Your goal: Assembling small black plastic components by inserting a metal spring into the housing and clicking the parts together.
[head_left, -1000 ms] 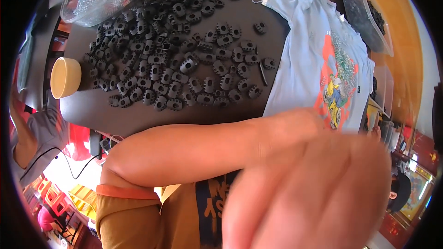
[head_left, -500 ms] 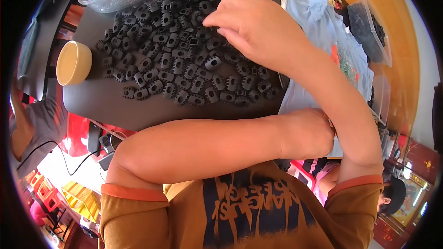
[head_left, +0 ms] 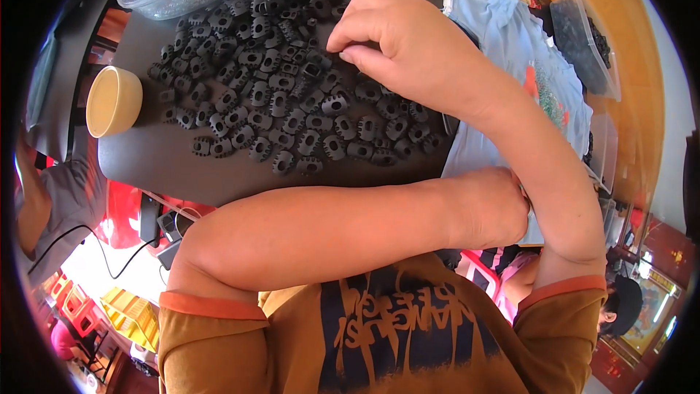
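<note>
A wide heap of small black plastic pieces (head_left: 278,102), toothed along their edges and with oval openings, covers much of the dark table. Over the heap's right part is my right hand (head_left: 397,44), thumb and forefinger bent together at the tips. Whatever they may pinch is too small or hidden to make out. My left arm lies across my front, and my left hand (head_left: 490,208) is curled into a fist beside my right forearm, near the light blue cloth (head_left: 481,22). The right forearm partly covers its fingers, so I cannot see what they hold.
A clear tub (head_left: 157,0) of silvery wiry parts stands at the far left, a yellow cup (head_left: 114,102) at the table's left edge. Another clear bin (head_left: 583,44) with black pieces is at right. People sit nearby on both sides.
My right hand has shifted slightly right and nearer, its fingertips now curled more. A few black pieces along the heap's near edge have changed place. My left hand has stayed put.
</note>
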A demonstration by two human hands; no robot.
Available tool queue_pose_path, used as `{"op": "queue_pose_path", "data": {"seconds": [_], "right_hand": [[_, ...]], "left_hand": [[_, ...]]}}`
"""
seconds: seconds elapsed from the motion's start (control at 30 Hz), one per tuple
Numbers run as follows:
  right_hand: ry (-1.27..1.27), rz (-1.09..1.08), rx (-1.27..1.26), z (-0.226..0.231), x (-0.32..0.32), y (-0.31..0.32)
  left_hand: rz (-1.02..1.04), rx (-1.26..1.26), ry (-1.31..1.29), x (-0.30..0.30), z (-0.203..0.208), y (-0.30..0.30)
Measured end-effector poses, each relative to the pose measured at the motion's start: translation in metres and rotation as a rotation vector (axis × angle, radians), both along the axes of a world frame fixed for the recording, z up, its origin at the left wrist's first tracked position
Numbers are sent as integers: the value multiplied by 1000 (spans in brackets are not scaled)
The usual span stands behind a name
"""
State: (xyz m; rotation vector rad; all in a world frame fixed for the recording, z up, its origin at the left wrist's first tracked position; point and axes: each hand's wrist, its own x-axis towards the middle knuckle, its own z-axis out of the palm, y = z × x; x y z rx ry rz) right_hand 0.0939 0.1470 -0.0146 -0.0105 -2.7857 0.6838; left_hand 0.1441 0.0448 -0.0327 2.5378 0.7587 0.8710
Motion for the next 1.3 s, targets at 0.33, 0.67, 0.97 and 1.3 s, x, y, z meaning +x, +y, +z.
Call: {"op": "queue_pose_path", "data": {"seconds": [0.33, 0.67, 0.97, 1.3], "right_hand": [[-28, -99, -92, 0, 7, 4], [-94, -269, -222, 19, 14, 1], [384, -728, -966, 62, 146, 14], [540, -721, -784, 31, 206, -16]], "left_hand": [[-11, -67, 39, 1, -2, 0], [8, 0, 71, 1, 2, -3], [433, -526, -629, -15, 25, 16], [97, -1148, -1214, -22, 31, 24]]}}
